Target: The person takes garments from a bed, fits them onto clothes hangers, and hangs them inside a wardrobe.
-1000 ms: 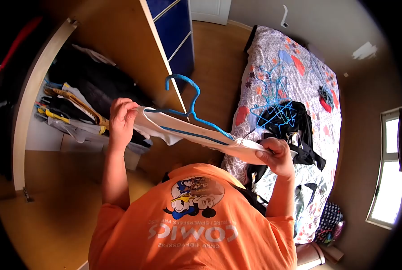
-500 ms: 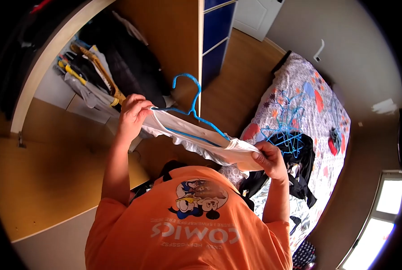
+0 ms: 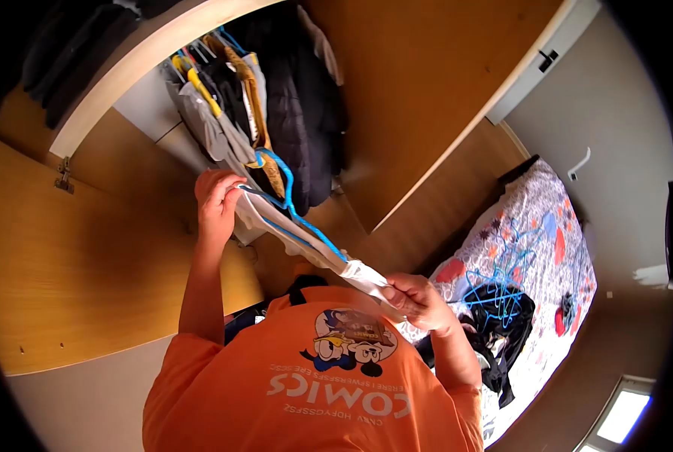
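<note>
A white garment [image 3: 295, 239] hangs on a blue hanger [image 3: 288, 197], stretched between my two hands in front of my orange shirt. My left hand [image 3: 217, 209] is closed on the garment's left shoulder, near one end of the hanger. At the lower right, my right hand [image 3: 419, 303] pinches the garment's other shoulder between thumb and fingers. The hanger's hook points up and overlaps the view of clothes [image 3: 235, 98] hanging in the open wardrobe. The garment tilts down to the right, and its lower part is mostly hidden.
An open wardrobe door [image 3: 111, 264] spans the left, with another wooden panel [image 3: 427, 83] at the upper middle. On the right, a bed [image 3: 528, 196] with a patterned cover bears several blue hangers [image 3: 502, 290] and dark clothes [image 3: 519, 331]. A window [image 3: 622, 414] shows at the lower right.
The view has turned toward the wardrobe, so its hanging clothes now lie behind the hanger and the bed sits further right. Both hands keep their hold, and the garment tilts more steeply.
</note>
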The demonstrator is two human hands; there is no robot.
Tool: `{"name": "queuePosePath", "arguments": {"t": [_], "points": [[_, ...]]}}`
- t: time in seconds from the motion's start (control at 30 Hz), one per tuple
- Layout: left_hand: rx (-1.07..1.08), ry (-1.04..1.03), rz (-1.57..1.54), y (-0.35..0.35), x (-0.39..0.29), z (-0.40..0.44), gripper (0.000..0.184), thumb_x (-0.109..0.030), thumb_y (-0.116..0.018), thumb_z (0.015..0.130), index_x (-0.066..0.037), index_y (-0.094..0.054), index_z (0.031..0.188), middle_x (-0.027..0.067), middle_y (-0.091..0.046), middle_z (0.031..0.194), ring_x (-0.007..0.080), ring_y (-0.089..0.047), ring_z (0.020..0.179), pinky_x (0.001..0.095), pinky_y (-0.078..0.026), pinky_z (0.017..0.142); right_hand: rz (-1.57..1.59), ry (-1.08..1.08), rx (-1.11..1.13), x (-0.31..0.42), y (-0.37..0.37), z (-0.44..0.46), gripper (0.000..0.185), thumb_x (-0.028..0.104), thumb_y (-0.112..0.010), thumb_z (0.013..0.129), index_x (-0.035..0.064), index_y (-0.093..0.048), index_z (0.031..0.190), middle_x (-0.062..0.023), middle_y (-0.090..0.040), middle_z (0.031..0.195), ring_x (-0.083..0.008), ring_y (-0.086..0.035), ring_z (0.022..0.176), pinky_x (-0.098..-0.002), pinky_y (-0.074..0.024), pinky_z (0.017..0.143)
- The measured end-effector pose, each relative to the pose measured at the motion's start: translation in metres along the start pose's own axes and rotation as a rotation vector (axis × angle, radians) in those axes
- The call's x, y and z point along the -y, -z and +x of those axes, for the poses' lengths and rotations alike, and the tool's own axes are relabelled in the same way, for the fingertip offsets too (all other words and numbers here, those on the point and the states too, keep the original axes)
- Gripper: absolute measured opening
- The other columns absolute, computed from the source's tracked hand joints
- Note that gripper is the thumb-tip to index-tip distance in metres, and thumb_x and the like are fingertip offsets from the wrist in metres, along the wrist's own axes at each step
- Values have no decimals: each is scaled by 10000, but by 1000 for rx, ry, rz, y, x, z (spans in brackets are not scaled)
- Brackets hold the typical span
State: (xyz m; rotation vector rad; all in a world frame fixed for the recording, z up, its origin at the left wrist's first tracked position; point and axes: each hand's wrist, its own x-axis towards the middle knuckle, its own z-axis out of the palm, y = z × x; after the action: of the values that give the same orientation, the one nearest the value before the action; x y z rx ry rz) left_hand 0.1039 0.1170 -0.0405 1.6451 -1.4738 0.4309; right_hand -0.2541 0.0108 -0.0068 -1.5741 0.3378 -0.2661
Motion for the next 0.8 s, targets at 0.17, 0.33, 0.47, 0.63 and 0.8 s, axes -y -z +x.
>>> {"name": "queuePosePath", "arguments": {"t": [0.17, 0.33, 0.47, 0.63, 0.8], "points": [[5, 209, 134, 29, 66, -17, 161, -58, -543, 846, -48, -592, 999, 78, -588, 1040, 258, -510, 1031, 405, -338, 979, -36, -75, 76, 5, -35, 84, 195, 126, -495, 942, -24, -582, 1031, 36, -487, 757, -48, -394, 693, -204, -365, 602], [-232, 650, -13, 17, 127, -23, 407, -227, -574, 883, -76, -462, 1245, 122, -454, 1251, 273, -449, 1149, 379, -360, 955, -53, -34, 42, -7, -88, 195, 182, 163, -468, 942, -2, -540, 912, -52, -453, 652, -97, -408, 625, -261, -390, 583], [-273, 898, -462, 7, 127, 3, 589, -338, -569, 887, -63, -328, 1349, 112, -391, 1315, 229, -413, 1174, 351, -355, 944, -62, 84, -72, -17, -122, 271, 202, 150, -467, 920, -10, -485, 799, -105, -429, 620, -146, -410, 571, -319, -383, 547], [-159, 1041, -824, 18, 151, 37, 685, -399, -603, 858, -33, -302, 1353, 137, -408, 1277, 216, -405, 1159, 322, -335, 957, -70, 66, -66, -18, -156, 350, 191, 154, -478, 922, -16, -528, 852, -61, -506, 683, -104, -465, 660, -278, -412, 604], [-235, 967, -829, 25, 183, 72, 626, -147, -712, 772, -56, -381, 1296, 116, -495, 1171, 196, -490, 1027, 310, -404, 880, 33, 177, -180, -20, -190, 417, 188, 148, -462, 923, -10, -524, 842, -114, -550, 705, -159, -497, 644, -316, -425, 614]]}}
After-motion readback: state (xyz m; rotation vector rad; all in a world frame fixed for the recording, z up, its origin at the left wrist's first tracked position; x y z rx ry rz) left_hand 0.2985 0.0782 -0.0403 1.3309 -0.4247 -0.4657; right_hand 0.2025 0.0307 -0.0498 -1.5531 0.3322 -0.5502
